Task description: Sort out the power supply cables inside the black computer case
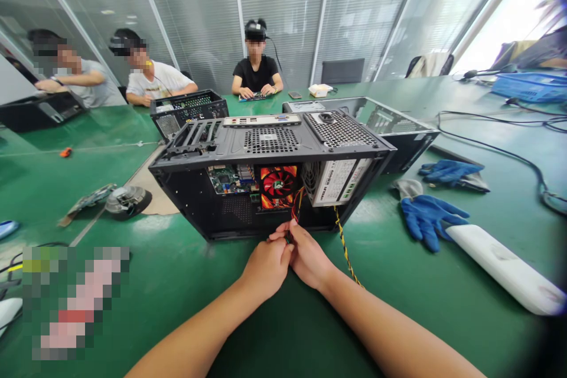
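Observation:
A black computer case (pixel 186 212) lies on the green table with its open side toward me. Inside it are a motherboard (pixel 230 178), a red CPU fan (pixel 279 185) and a silver power supply (pixel 339 183). My left hand (pixel 268 266) and my right hand (pixel 308 254) meet just in front of the opening, fingers closed around a bundle of thin power cables (pixel 295 209). The cable ends are hidden by my fingers. A yellow-and-black twisted cable (pixel 343 242) hangs from the power supply to the right of my hands.
Another open case (pixel 403 130) stands behind mine. Blue gloves (pixel 425 218) and a long white object (pixel 505 269) lie at right, a blue basket (pixel 527 87) farther back. At left are a round metal part (pixel 128 201) and a circuit board (pixel 91 201). Three people sit across the table.

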A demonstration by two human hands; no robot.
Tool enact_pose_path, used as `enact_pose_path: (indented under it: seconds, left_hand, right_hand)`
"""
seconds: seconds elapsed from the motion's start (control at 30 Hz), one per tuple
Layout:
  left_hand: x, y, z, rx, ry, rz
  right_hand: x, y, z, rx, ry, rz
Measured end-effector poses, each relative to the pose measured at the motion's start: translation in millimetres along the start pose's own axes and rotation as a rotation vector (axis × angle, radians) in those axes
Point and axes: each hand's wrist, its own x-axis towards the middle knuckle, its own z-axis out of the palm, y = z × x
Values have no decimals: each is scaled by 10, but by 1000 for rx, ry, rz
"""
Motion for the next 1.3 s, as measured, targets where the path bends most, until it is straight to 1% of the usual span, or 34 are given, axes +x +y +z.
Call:
enact_pose_path:
  seconds: [0.07,0.17,0.23,0.3,0.37,0.4,0.5,0.57,0.7,0.8,0.87,0.93,1.07,1.17,1.3]
  left_hand:
    - [-22,6,0,193,46,13]
    - [-45,15,3,360,46,14]
    - [-51,20,3,394,40,11]
    - [-48,25,0,349,57,12]
    - [-34,29,-4,162,40,12]
    - [-23,31,-6,14,2,-2]
    - [9,28,-8,-477,-173,-96]
    - [24,13,-9,-698,-244,-146]
    - [36,-47,-16,-945,-338,-175]
    - [39,-78,-17,-1068,-388,-178]
    - [37,-77,-10,-1077,-388,-172]
    - [31,-61,5,-1006,-351,-158]
    - [23,-32,45,-707,-199,-112]
    - [29,-42,68,-550,-120,-76]
    - [39,-72,73,-573,-145,-85]
  right_hand:
    - [6,6,-4,7,-12,-3]
    - [9,9,-5,24,-33,-8]
    - [4,5,-2,31,-42,-11]
    - [-4,-2,2,23,-35,-10]
    - [-9,-10,3,5,-21,-1]
    - [-11,-14,3,-5,-13,5]
    - [-13,-29,3,-8,-16,38]
    - [-17,-42,8,17,-40,70]
    - [-37,-62,26,45,-72,86]
    - [-49,-63,35,19,-72,71]
    - [-47,-56,35,-3,-60,67]
    - [-38,-44,33,-18,-38,52]
    - [-18,-26,30,-21,2,18]
    - [-13,-21,31,-19,-23,10]
    - [-8,-11,24,-4,-60,8]
